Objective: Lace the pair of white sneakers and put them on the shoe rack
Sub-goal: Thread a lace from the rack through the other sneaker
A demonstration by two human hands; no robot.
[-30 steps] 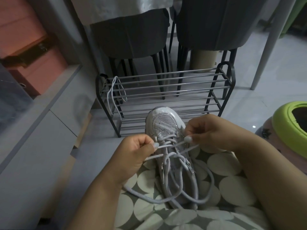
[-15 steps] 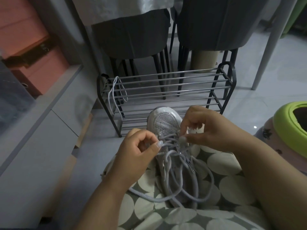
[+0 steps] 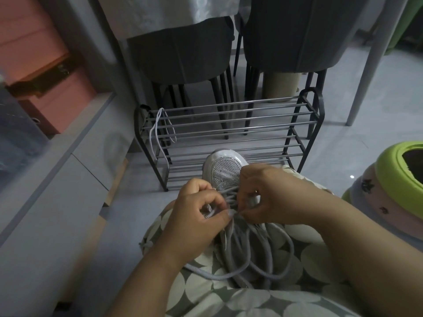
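**Loose lace loops are the main hazard while one sneaker gets threaded on the lap**

The shoe rack (image 3: pixel 229 129) stands on the floor just ahead of the knees, both tiers bare of shoes, with only a spare white lace (image 3: pixel 158 133) draped over its left end. That spare lace could slide off through the bars if the rack is knocked when a shoe is set down.

The white sneaker (image 3: pixel 225 167) rests on the spotted fabric of the lap (image 3: pixel 297 259), toe pointing toward the rack. The second sneaker of the pair is not in view. Balanced on soft cloth, the shoe could tip or slide forward if a lace is tugged hard.

The grey lace (image 3: pixel 270 252) trails in several long slack loops over the lap. These could tangle or knot, and an uneven pull could leave one end too short.

The left hand (image 3: pixel 196 216) is curled, thumb and forefinger pinched on a lace strand beside the eyelets. The right hand (image 3: pixel 272 197) is also curled close, its fingertips at the crossings, nearly touching the left; exactly which strand it grips I cannot tell, since it is blurred.
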